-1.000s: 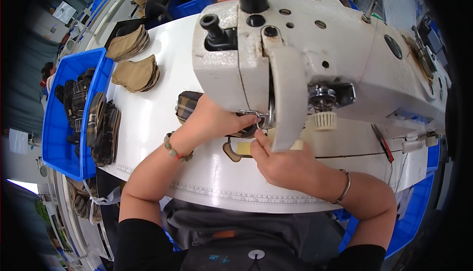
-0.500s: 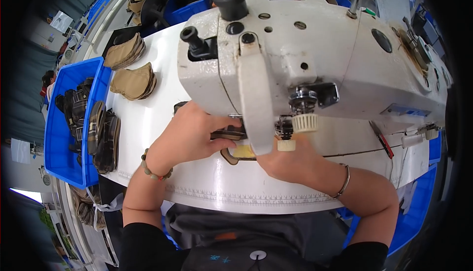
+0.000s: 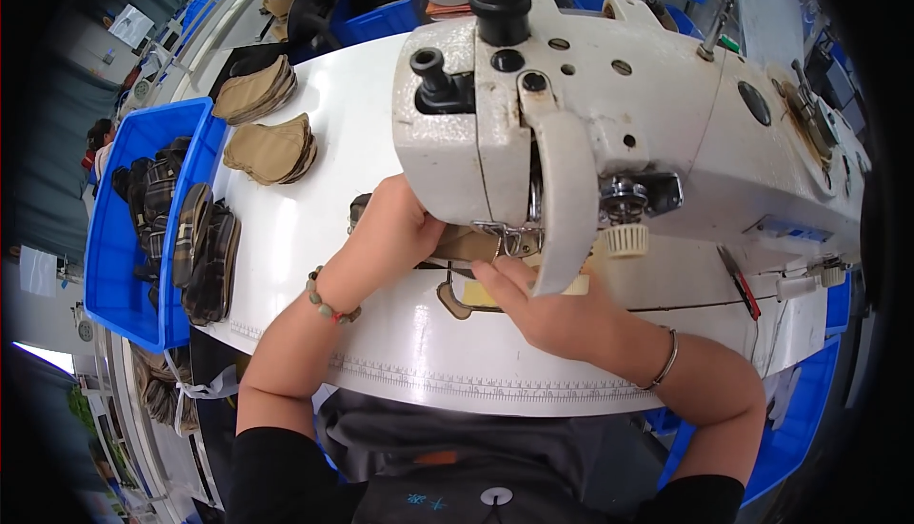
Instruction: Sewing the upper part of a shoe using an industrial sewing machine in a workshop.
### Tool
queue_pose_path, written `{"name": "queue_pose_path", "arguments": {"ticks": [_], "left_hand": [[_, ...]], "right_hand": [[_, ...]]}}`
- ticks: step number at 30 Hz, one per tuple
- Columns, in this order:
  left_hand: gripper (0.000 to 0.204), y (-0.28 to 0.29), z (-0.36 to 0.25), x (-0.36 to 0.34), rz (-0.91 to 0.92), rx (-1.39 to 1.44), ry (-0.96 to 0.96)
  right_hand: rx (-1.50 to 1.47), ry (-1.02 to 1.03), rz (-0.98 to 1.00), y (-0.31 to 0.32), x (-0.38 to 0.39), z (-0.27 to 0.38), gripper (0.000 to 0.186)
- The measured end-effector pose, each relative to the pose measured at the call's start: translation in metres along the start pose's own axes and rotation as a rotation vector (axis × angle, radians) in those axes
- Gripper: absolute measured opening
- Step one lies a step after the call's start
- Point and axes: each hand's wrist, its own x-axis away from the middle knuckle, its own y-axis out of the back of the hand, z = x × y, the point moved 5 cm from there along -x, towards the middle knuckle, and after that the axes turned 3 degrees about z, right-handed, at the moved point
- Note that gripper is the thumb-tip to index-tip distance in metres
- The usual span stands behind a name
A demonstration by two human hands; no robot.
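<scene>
A tan fabric shoe piece (image 3: 465, 243) with a dark edge lies under the needle area of a white sewing machine (image 3: 609, 96). My left hand (image 3: 395, 224) is closed on the piece's left end, its fingertips partly hidden behind the machine head. From the right, my right hand (image 3: 562, 310) pinches the near edge of the piece beside the presser foot (image 3: 512, 237); the machine's pale lever arm (image 3: 568, 196) covers part of this hand. A yellow block (image 3: 486, 293) and a tan-tipped knee-shaped guide (image 3: 452, 301) sit just below the piece.
Two stacks of tan shoe-shaped pieces, one farther (image 3: 255, 88) and one nearer (image 3: 269, 150), lie at the table's left. Beside them stands a blue bin (image 3: 133, 319) of plaid shoe pieces (image 3: 157, 205). Red-handled snips (image 3: 741, 284) lie at right. A printed ruler (image 3: 495, 389) follows the front edge.
The view has shifted, so the machine appears farther right. The shoe piece now shows its tan face rather than its dark edge. My right fingers have come into sight on its near edge.
</scene>
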Motion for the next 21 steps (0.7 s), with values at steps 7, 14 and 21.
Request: {"name": "queue_pose_path", "arguments": {"ticks": [7, 14, 21], "left_hand": [[0.027, -0.001, -0.012, 0.005, 0.117, -0.009, 0.069], [0.016, -0.004, -0.048, 0.013, 0.057, -0.418, -0.463], [0.01, -0.013, -0.041, 0.018, 0.122, -0.565, -0.507]], "right_hand": [[-0.003, 0.063, 0.113, 0.009, -0.01, 0.002, 0.032], [-0.045, 0.114, -0.209, 0.009, -0.01, -0.006, 0.009], [-0.16, 0.089, -0.328, 0.014, -0.002, -0.017, 0.022]]}}
